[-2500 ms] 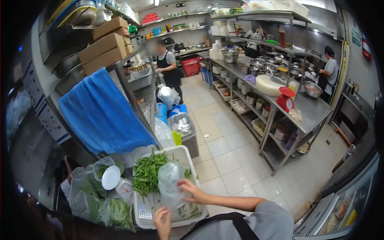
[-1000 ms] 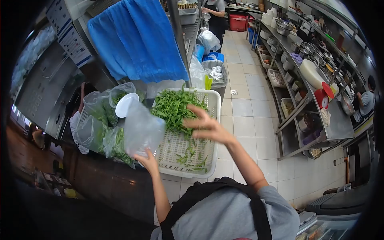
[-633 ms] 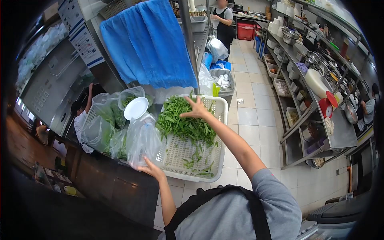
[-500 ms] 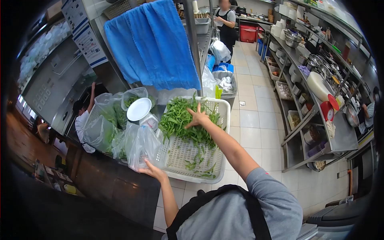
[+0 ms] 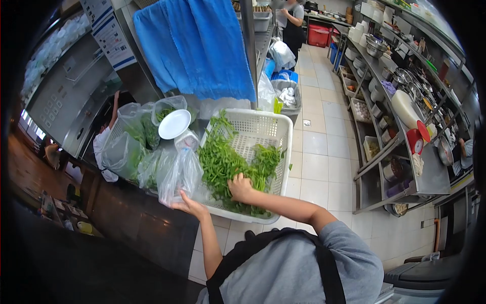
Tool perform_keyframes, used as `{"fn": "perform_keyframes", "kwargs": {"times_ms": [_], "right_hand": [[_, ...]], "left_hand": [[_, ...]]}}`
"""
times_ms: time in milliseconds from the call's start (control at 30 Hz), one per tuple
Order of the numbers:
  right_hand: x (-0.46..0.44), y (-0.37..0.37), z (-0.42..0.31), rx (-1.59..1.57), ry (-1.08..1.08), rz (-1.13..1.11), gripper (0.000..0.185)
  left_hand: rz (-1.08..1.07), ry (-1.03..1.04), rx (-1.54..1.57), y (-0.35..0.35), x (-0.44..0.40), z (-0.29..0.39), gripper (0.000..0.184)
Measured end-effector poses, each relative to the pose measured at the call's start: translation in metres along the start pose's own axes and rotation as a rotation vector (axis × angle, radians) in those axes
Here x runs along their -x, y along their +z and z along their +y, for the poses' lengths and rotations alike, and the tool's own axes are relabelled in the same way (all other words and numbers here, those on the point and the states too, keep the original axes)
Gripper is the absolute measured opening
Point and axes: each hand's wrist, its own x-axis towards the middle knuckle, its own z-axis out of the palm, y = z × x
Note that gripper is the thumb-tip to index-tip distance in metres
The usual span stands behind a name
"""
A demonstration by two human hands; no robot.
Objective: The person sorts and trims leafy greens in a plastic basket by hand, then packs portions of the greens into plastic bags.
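Head view shows the two hands apart, each one with its own thing. The left hand [image 5: 191, 205] is closed on the lower edge of a clear plastic bag [image 5: 177, 175], with thumb up; probably this grip keeps the limp bag steady beside the basket. The right hand [image 5: 241, 187] is among the leafy greens [image 5: 216, 156], fingers bent downward; I cannot tell whether they are closed on the leaves, because the fingertips are hidden. The greens lie loose in a white basket [image 5: 276, 124], along its left and near sides, while its floor shows bare farther back. Its raised walls seem useful to keep loose leaves together. Just beyond the bag stands a small scale [image 5: 174, 124], with its plate tilted in this view, and to its left are filled bags [image 5: 121, 159], perhaps grouped for easy reach.
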Motion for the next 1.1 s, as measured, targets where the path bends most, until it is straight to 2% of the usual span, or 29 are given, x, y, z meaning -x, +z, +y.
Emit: {"fn": "perform_keyframes", "kwargs": {"times_ms": [67, 133, 233, 333, 367, 500, 600, 633, 700, 767, 867, 967, 1067, 1100], "right_hand": [[0.001, -0.019, 0.008, -0.049, 0.017, -0.101, 0.089], [0.017, -0.053, 0.021, -0.085, -0.057, -0.082, 0.096], [0.040, -0.106, 0.037, -0.219, -0.208, -0.245, 0.098], [0.047, -0.151, 0.054, -0.264, -0.291, -0.180, 0.098], [0.040, -0.154, 0.060, -0.258, -0.271, -0.106, 0.100], [-0.011, -0.135, 0.081, -0.099, -0.416, -0.308, 0.109], [-0.064, -0.110, 0.106, -0.406, -0.666, -0.014, 0.108], [-0.092, -0.101, 0.111, -0.639, -0.606, 0.054, 0.100], [-0.147, -0.082, 0.120, -1.001, -0.293, 0.103, 0.084], [-0.178, -0.059, 0.125, -1.017, 0.038, 0.202, 0.064], [-0.236, 0.004, 0.124, -1.180, 0.272, 0.366, 0.061], [-0.258, 0.025, 0.113, -1.276, 0.454, 0.322, 0.061], [-0.269, 0.030, 0.096, -1.262, 0.534, 0.430, 0.064], [-0.268, 0.033, 0.092, -1.180, 0.490, 0.363, 0.060]], "left_hand": [[0.026, -0.039, 0.015, -0.002, -0.002, -0.008, 0.057], [-0.008, -0.062, 0.031, 0.001, 0.000, 0.004, 0.059], [-0.021, -0.096, 0.091, 0.001, -0.001, 0.003, 0.058], [-0.056, -0.082, 0.109, 0.001, 0.001, 0.007, 0.055], [-0.047, -0.081, 0.096, 0.002, 0.000, 0.007, 0.057], [-0.034, -0.080, 0.024, -0.006, -0.001, -0.003, 0.062], [-0.051, -0.106, 0.032, -0.003, -0.003, -0.003, 0.061], [-0.056, -0.122, 0.037, -0.004, -0.003, -0.001, 0.061], [-0.050, -0.116, 0.056, -0.003, -0.001, 0.003, 0.060], [-0.046, -0.109, 0.054, -0.001, 0.000, 0.008, 0.060], [-0.048, -0.116, 0.067, 0.001, -0.002, 0.007, 0.061], [-0.039, -0.140, 0.090, 0.001, -0.001, 0.005, 0.061], [-0.040, -0.173, 0.170, 0.001, -0.002, 0.002, 0.060], [-0.038, -0.170, 0.155, -0.002, -0.002, 0.003, 0.060]]}}
